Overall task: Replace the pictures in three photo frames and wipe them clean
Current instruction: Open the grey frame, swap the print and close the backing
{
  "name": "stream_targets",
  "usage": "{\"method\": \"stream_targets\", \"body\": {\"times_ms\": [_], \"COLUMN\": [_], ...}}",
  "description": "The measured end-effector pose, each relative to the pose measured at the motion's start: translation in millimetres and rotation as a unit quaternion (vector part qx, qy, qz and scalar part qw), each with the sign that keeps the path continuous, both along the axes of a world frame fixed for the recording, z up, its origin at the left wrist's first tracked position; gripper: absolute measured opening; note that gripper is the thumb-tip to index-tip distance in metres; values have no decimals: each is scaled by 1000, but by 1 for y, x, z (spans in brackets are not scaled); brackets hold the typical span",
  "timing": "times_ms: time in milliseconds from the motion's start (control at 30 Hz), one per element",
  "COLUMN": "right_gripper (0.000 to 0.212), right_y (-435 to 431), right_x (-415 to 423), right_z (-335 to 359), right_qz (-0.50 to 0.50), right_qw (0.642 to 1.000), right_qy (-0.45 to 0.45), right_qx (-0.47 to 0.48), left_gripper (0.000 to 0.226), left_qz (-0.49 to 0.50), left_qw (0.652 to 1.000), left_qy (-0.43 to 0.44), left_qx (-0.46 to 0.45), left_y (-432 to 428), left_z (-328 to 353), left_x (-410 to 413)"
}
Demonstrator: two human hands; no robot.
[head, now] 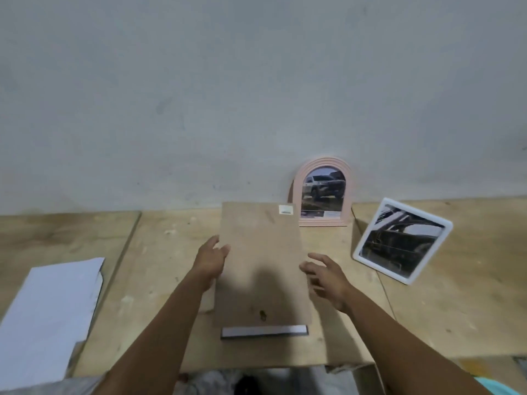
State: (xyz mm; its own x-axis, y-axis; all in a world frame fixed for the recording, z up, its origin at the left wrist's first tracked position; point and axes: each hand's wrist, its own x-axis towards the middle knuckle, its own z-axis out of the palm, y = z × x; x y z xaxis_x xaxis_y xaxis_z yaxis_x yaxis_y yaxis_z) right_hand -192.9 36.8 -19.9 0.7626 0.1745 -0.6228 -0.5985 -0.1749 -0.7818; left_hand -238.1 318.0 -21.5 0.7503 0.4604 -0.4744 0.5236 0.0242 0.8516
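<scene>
The wooden worktop (159, 280) carries a stack of white paper (48, 317) on the left. In the middle is a big brown board (256, 240) with a grey strip (264, 331) just below its near edge. On the right is a white square frame (402, 240), tilted, with a dark picture in it. A pink arched frame (323, 192) leans on the wall and holds a car picture. The left hand (212, 259) touches the board's left edge, its fingers nearly straight. The right hand (325, 276) is by the right edge, fingers spread apart, holding nothing.
</scene>
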Motion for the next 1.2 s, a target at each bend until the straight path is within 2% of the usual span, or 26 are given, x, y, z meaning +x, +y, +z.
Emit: {"method": "stream_targets", "body": {"times_ms": [133, 200, 267, 367, 433, 633, 800, 867, 967, 1100, 1200], "right_gripper": [36, 45, 53, 66, 67, 59, 59, 60, 62, 60, 62], "right_y": [42, 58, 64, 62, 60, 59, 74, 79, 83, 85, 87], "right_x": [31, 42, 43, 42, 41, 44, 51, 53, 55, 57, 56], "right_z": [-10, -22, -27, -35, -43, -55, -54, -54, -59, -60, -62], "right_qz": [42, 27, 22, 33, 26, 16, 40, 39, 30, 28, 33], "right_qw": [995, 991, 986, 980, 979, 980, 980, 979, 980, 980, 977], "right_qy": [-57, -75, -78, -76, -59, -44, -55, -56, -51, -48, -51], "right_qx": [-68, -110, -146, -181, -191, -191, -188, -193, -191, -193, -205], "left_gripper": [24, 29, 39, 36, 36, 59, 35, 43, 30, 25, 27], "left_qz": [-65, -99, -129, -163, -174, -170, -163, -169, -163, -100, -108], "left_qw": [998, 994, 982, 965, 959, 959, 955, 952, 946, 942, 944], "left_qy": [-9, 17, 78, 148, 153, 163, 151, 144, 150, 126, 131], "left_qx": [-12, 52, 110, 145, 166, 157, 197, 210, 237, 295, 284], "left_y": [13, 19, 30, 39, 30, 29, 29, 31, 32, 38, 43], "left_z": [-3, -12, -29, -57, -43, -60, -55, -58, -63, -71, -79], "left_x": [6, 14, 20, 24, 19, 25, 28, 28, 29, 28, 29]}}
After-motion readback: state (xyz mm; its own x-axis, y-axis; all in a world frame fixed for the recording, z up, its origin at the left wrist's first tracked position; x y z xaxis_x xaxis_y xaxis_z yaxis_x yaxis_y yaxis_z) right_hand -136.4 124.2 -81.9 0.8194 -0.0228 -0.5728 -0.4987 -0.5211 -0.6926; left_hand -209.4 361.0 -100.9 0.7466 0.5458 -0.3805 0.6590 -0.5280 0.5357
